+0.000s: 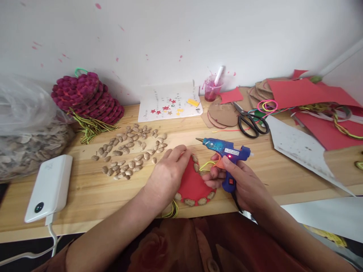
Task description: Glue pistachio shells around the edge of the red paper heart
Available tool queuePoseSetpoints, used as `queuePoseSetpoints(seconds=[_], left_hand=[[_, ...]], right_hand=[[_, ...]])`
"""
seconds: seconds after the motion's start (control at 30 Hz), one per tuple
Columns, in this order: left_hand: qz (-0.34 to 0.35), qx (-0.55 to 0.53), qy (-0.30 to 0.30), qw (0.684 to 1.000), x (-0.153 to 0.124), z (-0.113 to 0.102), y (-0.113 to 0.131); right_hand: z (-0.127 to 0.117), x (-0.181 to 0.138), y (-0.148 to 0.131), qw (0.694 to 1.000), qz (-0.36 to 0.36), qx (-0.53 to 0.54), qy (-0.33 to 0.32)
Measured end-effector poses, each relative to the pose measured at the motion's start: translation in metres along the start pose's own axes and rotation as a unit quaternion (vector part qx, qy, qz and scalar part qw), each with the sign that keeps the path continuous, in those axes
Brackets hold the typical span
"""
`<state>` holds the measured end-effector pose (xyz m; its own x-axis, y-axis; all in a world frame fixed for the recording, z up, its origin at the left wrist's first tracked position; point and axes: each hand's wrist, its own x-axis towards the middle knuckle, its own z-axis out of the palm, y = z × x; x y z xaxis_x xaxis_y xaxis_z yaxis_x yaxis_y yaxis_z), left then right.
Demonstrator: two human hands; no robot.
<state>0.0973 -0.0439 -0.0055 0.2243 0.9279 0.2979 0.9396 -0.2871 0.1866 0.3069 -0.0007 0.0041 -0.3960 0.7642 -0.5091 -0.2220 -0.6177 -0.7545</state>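
Observation:
My left hand (167, 172) lies palm down on a red heart-shaped card (193, 185) at the table's front edge, its fingers pressed together over the card's upper left. Pale seed shells are glued along the card's rim. My right hand (238, 181) grips a blue hot glue gun (225, 149) just right of the card, its nozzle pointing left above it and a red lamp lit on its side. Yellow-green cords (172, 209) stick out under the card.
Loose shells (130, 151) are scattered left of the card. A white power bank (49, 187) lies at the left, a bag of shells (25, 139) behind it. Finished magenta hearts (87, 96) are stacked at the back. Scissors (251, 121), cardboard cutouts and red paper (306, 92) fill the right.

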Motion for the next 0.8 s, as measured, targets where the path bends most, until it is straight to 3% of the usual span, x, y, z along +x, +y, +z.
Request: queuePoseSetpoints(seconds=[0.27, 0.8], left_hand=[[0.045, 0.074, -0.097, 0.991, 0.006, -0.009, 0.012], [0.024, 0.089, -0.130, 0.987, 0.008, -0.004, 0.017]], right_hand=[[0.000, -0.001, 0.003, 1.000, -0.007, 0.004, 0.023], [0.001, 0.001, 0.006, 0.997, -0.034, -0.030, 0.064]])
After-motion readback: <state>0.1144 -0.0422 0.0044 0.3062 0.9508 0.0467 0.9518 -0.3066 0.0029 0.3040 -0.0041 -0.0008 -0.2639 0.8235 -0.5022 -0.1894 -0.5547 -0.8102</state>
